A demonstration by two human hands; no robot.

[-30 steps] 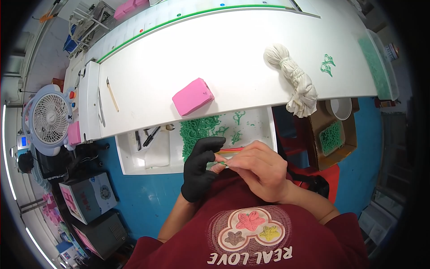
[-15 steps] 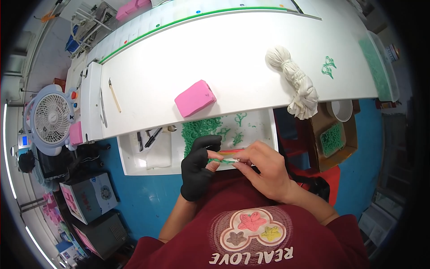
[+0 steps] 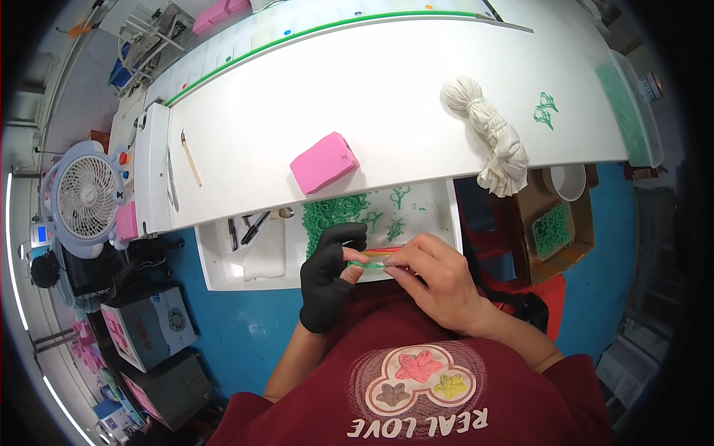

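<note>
Over the front of an open white drawer point(image 3: 455, 223), my two hands meet at a small green plastic piece point(image 3: 366, 264). My left hand point(image 3: 327, 279) wears a black glove with the thumb and one fingertip bare; these pinch the piece's left end. My bare right hand point(image 3: 439, 286) is closed at its other end, thumb against forefinger; its fingertips partly cover the piece. Just beyond the hands lies a red-and-yellow strip point(image 3: 383, 253). Inside the drawer is a heap of green pieces point(image 3: 335, 215), with a few loose branched ones point(image 3: 394, 229) to its right.
On the white table lie a pink block point(image 3: 323, 162), a knotted cream cloth point(image 3: 491, 137), two green pieces point(image 3: 546, 111) and a thin brush point(image 3: 191, 160). A fan point(image 3: 88, 192) stands left. At right, a cardboard box point(image 3: 576, 256) holds a tub of green pieces point(image 3: 552, 232).
My right hand has shifted slightly left, toward the left hand; both still hold the green piece. Coloured dots on the strip along the table's far side have moved left.
</note>
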